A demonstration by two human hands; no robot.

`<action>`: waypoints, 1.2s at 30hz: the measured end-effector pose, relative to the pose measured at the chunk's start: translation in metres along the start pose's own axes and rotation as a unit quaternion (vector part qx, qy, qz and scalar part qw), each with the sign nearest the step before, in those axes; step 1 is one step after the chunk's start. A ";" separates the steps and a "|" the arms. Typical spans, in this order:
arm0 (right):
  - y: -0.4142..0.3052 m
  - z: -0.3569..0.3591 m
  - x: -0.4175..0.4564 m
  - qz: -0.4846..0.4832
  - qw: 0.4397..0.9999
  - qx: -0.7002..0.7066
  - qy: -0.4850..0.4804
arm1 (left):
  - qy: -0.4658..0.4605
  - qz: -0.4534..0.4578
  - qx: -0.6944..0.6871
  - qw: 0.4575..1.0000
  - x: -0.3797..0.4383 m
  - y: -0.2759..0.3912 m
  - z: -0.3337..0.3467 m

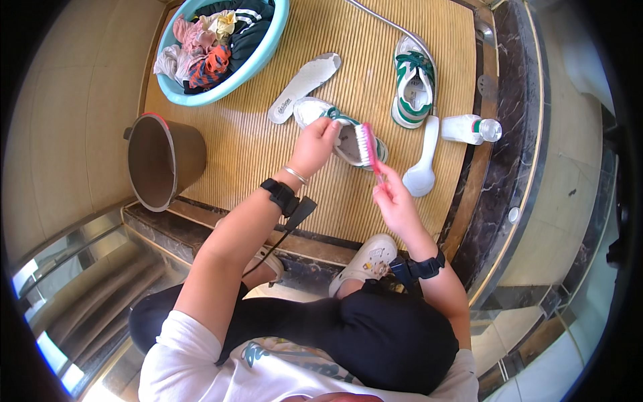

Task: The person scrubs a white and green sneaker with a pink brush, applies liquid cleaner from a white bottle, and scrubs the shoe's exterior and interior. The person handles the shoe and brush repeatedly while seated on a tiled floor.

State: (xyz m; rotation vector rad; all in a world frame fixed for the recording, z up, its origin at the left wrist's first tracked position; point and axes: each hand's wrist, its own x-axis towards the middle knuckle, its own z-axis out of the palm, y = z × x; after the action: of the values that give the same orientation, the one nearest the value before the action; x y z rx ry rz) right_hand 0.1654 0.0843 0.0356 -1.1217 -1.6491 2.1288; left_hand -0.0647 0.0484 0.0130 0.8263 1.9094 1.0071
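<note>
My left hand (316,145) grips the near side of a white sneaker (307,111) with green laces, which lies on the ribbed floor. In my right hand (394,201) is a pink-handled scrub brush (369,145), its white bristles turned left over the shoe's heel opening. Just beyond that shoe lies a grey-white insole (305,86). The other green and white sneaker (413,95) stands farther right, with the shower hose running along its side. Below it lies a white shower head (422,166).
A light blue tub (251,73) of clothes stands at the back left, and a brown bucket (193,153) at the left. A clear bottle (462,129) lies at the right beside a dark marble kerb (512,125). A small white cap (513,215) rests on the kerb.
</note>
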 end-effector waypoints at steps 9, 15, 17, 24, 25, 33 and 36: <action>-0.010 0.022 0.042 -0.135 0.947 -0.281 0.079 | -0.053 -0.126 -0.299 0.944 -0.020 -0.009 0.027; -0.017 0.016 0.031 -0.005 0.986 -0.163 0.011 | 0.038 -0.129 -0.295 0.946 -0.009 0.004 0.022; 0.010 0.009 0.019 -0.024 0.996 -0.084 0.026 | 0.016 -0.107 -0.245 0.963 -0.007 0.010 0.026; -0.001 0.006 0.014 -0.008 0.997 -0.070 -0.021 | 0.131 -0.019 0.087 0.987 -0.001 0.019 0.034; -0.002 0.005 0.014 -0.005 0.996 -0.089 -0.019 | 0.142 -0.019 0.117 0.983 0.001 0.015 0.037; 0.002 0.025 0.043 -0.115 0.958 -0.249 0.079 | 0.101 -0.068 -0.122 0.985 0.001 -0.013 0.040; 0.005 0.031 0.061 -0.170 0.927 -0.309 0.126 | 0.041 -0.068 -0.166 0.983 -0.001 -0.014 0.036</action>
State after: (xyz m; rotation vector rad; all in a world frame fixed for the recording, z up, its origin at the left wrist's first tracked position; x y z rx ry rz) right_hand 0.1042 0.0964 0.0068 -1.0873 -2.2491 1.2195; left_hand -0.0355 0.0529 -0.0114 0.4633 1.7731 1.2462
